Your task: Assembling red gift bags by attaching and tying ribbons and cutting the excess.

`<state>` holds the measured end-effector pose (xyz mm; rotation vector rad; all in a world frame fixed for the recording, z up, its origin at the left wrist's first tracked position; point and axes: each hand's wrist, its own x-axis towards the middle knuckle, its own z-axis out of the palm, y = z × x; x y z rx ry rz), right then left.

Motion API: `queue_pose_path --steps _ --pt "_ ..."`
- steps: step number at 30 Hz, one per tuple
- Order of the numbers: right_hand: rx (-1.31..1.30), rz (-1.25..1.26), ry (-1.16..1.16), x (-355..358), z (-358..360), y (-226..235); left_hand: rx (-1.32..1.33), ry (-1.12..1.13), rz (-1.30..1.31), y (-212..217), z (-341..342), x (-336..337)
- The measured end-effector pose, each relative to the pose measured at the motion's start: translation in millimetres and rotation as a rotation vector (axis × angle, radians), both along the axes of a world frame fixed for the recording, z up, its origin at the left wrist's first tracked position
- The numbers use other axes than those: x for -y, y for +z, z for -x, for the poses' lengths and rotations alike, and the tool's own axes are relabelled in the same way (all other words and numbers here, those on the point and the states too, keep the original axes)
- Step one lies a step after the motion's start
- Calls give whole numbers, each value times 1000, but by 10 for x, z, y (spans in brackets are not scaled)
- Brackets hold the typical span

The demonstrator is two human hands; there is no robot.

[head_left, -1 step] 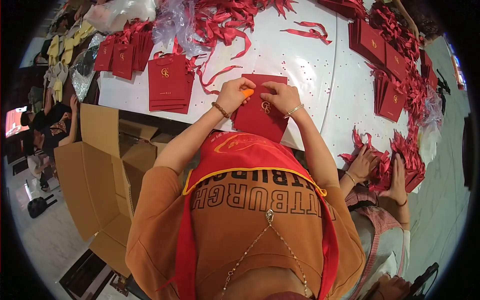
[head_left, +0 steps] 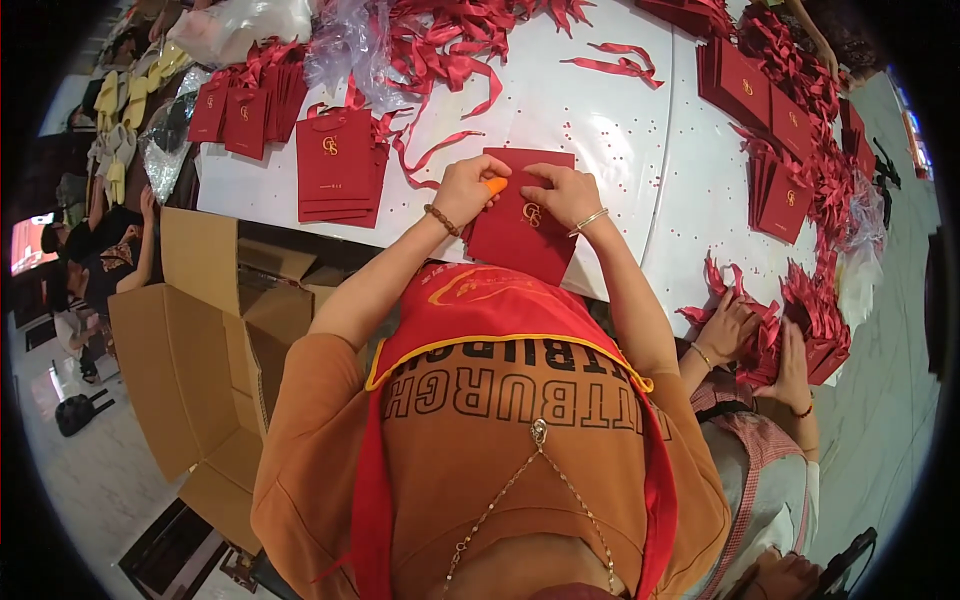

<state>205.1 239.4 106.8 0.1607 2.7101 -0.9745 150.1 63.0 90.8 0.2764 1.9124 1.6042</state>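
Red paper bag (head_left: pixel 525 245), gold emblem on its face, lies before you on the white table (head_left: pixel 575 110), its lower end reaching the near edge by your red apron (head_left: pixel 500 305). Your left hand (head_left: pixel 470 187) is at the bag's upper left, an orange cover (head_left: pixel 496 185) showing at its fingertips; your right hand (head_left: pixel 565 195) is bent over the upper right, above the emblem. Both grips are narrow, fingers curled toward thumbs; the fingers hide the contact, so whether you pinch the bag's edge cannot be told. Left of the bag: a stack of similar red bags (head_left: pixel 338 180), with smaller ones (head_left: pixel 245 125) farther out. Beyond the bag: a heap of red ribbons (head_left: pixel 455 40) and, toward its left, clear plastic (head_left: pixel 350 45). Right of the bag and farther off: more red bags (head_left: pixel 735 90); nearer you on that side, a co-worker's hands (head_left: pixel 727 332) at ribboned bags. Left of the bag and lower: an open cardboard box (head_left: pixel 185 370).
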Motion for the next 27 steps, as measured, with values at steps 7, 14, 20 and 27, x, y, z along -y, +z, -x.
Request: queue_pose_path --steps 7,14,20,27 --pt "26 25 -34 10 -29 56 -220 -56 147 -26 -62 -41" --pt "-69 64 -26 2 -67 -1 -535 -39 207 17 -74 -92" --pt "-105 -14 4 61 -99 146 -558 -53 318 298 -152 -205" --pt "-329 23 10 103 -212 30 -766 -221 378 329 62 -89"
